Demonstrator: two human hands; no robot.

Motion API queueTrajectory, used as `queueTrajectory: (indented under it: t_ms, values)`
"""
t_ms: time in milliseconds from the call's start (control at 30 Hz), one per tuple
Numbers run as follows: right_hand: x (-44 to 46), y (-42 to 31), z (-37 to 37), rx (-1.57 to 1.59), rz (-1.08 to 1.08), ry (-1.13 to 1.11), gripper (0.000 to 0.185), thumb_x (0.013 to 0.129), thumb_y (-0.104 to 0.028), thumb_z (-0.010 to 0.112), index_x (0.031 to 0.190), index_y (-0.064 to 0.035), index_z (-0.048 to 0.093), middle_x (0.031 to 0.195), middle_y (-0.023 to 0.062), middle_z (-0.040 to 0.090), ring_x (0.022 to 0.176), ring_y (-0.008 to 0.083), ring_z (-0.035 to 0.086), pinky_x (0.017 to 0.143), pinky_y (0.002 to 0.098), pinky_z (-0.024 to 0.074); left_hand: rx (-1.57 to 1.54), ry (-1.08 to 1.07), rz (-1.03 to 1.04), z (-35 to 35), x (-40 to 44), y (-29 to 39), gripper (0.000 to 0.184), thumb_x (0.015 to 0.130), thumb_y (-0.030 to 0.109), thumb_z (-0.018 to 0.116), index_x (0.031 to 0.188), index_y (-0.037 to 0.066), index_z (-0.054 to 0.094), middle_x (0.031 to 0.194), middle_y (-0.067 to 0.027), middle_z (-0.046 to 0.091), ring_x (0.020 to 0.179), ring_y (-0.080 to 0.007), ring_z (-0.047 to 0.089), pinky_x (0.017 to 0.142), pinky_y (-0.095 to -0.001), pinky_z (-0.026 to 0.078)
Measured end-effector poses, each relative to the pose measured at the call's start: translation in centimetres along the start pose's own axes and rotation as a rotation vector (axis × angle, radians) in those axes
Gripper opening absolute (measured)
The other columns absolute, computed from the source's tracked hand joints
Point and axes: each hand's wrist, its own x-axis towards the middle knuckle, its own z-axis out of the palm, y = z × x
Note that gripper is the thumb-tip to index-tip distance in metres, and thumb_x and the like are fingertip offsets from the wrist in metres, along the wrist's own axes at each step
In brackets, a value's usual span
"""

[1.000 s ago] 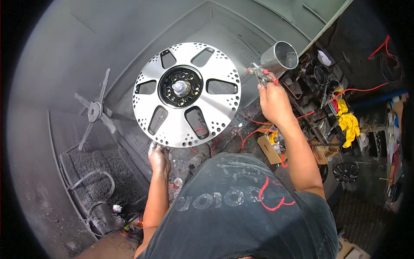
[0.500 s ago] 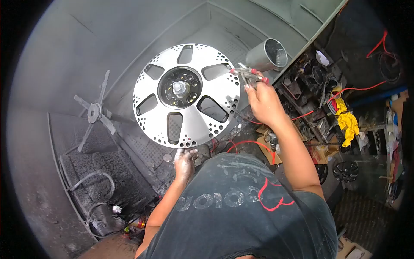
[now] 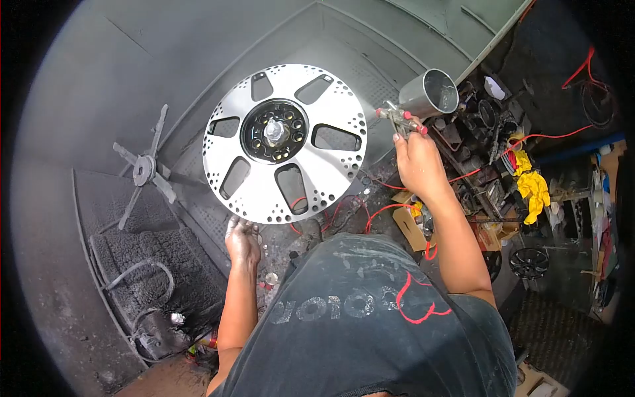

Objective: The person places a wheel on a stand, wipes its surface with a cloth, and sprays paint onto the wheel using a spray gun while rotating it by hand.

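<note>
A round silver wheel (image 3: 264,192) with several windows and clusters of small holes is mounted in front of me, its dark hub (image 3: 251,135) holding a metal centre nut. At its near left edge, my left hand (image 3: 243,246) grips the rim, fingertips partly hidden beneath it. To the right of the wheel, my right hand (image 3: 422,165) is wrapped round a spray gun (image 3: 399,119) with red knobs. A large metal paint cup (image 3: 415,98) is on the gun, whose nozzle points at the wheel's right side. Pale mist hangs between them.
A star-shaped stand (image 3: 143,171) is at the left, above a dark shaggy mat (image 3: 159,258). A red hose (image 3: 377,215) loops below the wheel. Yellow gloves (image 3: 532,192) and cluttered tools lie at the right, near a cardboard box (image 3: 410,228). Grey booth walls (image 3: 218,40) rise behind.
The wheel has turned clockwise as my left hand moved left along with its near edge. My right hand and the spray gun have shifted right, farther from the wheel.
</note>
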Motion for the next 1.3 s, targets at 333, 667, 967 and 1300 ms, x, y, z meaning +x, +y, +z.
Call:
queueTrajectory:
  t_ms: [333,667,967,1300]
  values:
    - [-4.2,-4.4,-4.4,0.608,0.122,-0.438,0.023,0.099,-0.009,0.048,0.111,-0.0022,0.066,0.070,0.0055,0.060,0.063,0.0138,0.058,0.061,0.0326,0.0452,-0.041,-0.304,-0.071,3.0,-4.7,-5.1,0.048,0.082,-0.006,0.046,0.129,0.004,0.052,0.117,-0.0088,0.063,0.092,-0.0163,0.061,0.082,-0.0333,0.049]
    - [-2.8,-7.8,-0.9,0.459,-0.153,-0.476,0.020,0.099,-0.006,0.052,0.112,0.0070,0.059,0.083,0.0150,0.063,0.064,0.0256,0.058,0.065,0.0359,0.0493,-0.381,-0.304,-0.122,3.5,-5.8,-7.4,0.049,0.085,-0.004,0.052,0.131,0.013,0.052,0.121,-0.0015,0.061,0.091,-0.0134,0.059,0.081,-0.0319,0.047]
    - [-4.0,-9.7,-0.2,0.506,-0.555,-0.627,0.019,0.095,-0.004,0.057,0.104,0.0122,0.060,0.116,0.0269,0.062,0.092,0.0458,0.062,0.082,0.0453,0.0501,-0.235,-0.338,-0.040,4.1,-5.9,-8.5,0.040,0.086,-0.004,0.054,0.126,0.003,0.052,0.114,-0.0062,0.064,0.091,-0.0133,0.061,0.081,-0.0276,0.048]
    - [-4.7,-7.7,-0.1,0.313,-0.523,-0.407,0.020,0.095,-0.005,0.058,0.105,0.0113,0.062,0.118,0.0289,0.063,0.092,0.0461,0.064,0.080,0.0471,0.0523,0.126,-0.654,-0.098,7.6,-5.7,-8.2,0.049,0.090,-0.006,0.053,0.138,-0.003,0.045,0.130,-0.0124,0.061,0.099,-0.0136,0.060,0.092,-0.0303,0.050]
